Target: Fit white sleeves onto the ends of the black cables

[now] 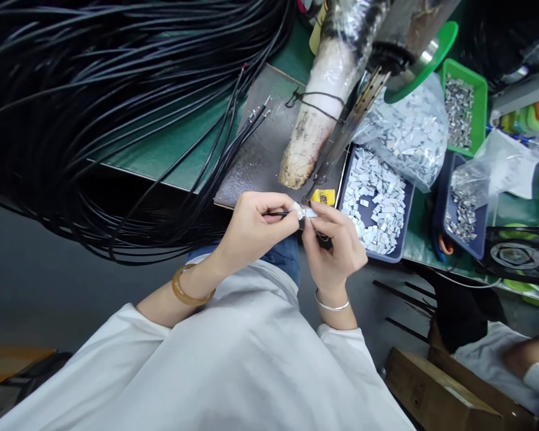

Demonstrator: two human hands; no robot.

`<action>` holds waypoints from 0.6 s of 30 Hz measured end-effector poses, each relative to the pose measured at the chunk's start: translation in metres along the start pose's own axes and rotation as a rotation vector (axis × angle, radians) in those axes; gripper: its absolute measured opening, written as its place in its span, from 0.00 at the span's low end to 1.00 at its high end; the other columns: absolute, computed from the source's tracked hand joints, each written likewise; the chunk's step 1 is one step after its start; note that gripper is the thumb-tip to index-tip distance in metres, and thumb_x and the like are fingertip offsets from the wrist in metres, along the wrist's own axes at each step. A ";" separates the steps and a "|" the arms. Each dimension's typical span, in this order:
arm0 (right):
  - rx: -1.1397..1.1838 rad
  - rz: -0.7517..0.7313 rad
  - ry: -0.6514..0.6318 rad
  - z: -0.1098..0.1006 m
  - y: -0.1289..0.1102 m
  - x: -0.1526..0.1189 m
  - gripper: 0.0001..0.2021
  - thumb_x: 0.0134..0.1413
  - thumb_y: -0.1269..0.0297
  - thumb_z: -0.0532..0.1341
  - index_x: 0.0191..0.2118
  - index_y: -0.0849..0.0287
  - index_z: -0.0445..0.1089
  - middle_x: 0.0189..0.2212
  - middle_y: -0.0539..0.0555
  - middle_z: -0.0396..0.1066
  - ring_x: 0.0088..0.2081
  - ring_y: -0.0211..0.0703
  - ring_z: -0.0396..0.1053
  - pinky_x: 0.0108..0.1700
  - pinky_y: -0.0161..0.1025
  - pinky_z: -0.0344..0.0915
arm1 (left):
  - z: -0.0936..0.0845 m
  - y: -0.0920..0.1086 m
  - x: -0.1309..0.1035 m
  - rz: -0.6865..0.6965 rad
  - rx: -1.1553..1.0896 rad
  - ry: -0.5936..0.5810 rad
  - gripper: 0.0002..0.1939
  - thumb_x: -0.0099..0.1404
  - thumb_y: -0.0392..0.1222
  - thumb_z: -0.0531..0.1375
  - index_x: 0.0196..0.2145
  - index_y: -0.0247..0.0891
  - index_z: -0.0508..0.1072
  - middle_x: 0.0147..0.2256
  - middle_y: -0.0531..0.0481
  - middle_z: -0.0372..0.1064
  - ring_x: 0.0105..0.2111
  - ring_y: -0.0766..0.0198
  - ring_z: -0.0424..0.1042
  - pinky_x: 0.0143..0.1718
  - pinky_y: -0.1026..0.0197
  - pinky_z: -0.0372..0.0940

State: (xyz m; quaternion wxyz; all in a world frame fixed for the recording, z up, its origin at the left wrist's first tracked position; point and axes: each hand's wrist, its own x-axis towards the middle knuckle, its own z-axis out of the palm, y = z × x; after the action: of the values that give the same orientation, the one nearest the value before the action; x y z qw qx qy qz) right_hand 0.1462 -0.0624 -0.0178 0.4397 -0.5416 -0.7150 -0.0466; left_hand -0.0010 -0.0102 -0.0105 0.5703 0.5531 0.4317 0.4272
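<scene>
My left hand is closed on a thin black cable, its end pointing toward my right hand. Between the fingertips of my right hand is pinched a small pale flat piece. It meets the cable end, though the fingers partly hide the contact. Just above the fingertips ends a dark metal soldering iron, slanting down from the upper right. A yellow tag lies right behind my right hand. To the right, a blue tray holds many similar pale pieces.
A big bundle of black cables covers the left of the green table. A plastic-wrapped white tube hangs over a dark board. A bag of pale pieces, a green bin and another person's arm are at right.
</scene>
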 end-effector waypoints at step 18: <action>0.055 0.035 -0.029 0.003 0.000 0.002 0.08 0.57 0.74 0.65 0.38 0.54 0.69 0.45 0.53 0.80 0.41 0.40 0.80 0.42 0.36 0.79 | 0.000 -0.001 0.003 0.042 0.016 -0.025 0.08 0.60 0.35 0.61 0.26 0.32 0.78 0.21 0.55 0.67 0.19 0.75 0.53 0.18 0.70 0.47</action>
State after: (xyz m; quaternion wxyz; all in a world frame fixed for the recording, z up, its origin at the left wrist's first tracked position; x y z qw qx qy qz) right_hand 0.1447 -0.0588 -0.0183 0.4446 -0.5422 -0.7129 -0.0114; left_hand -0.0006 -0.0073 -0.0119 0.5619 0.5720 0.4161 0.4288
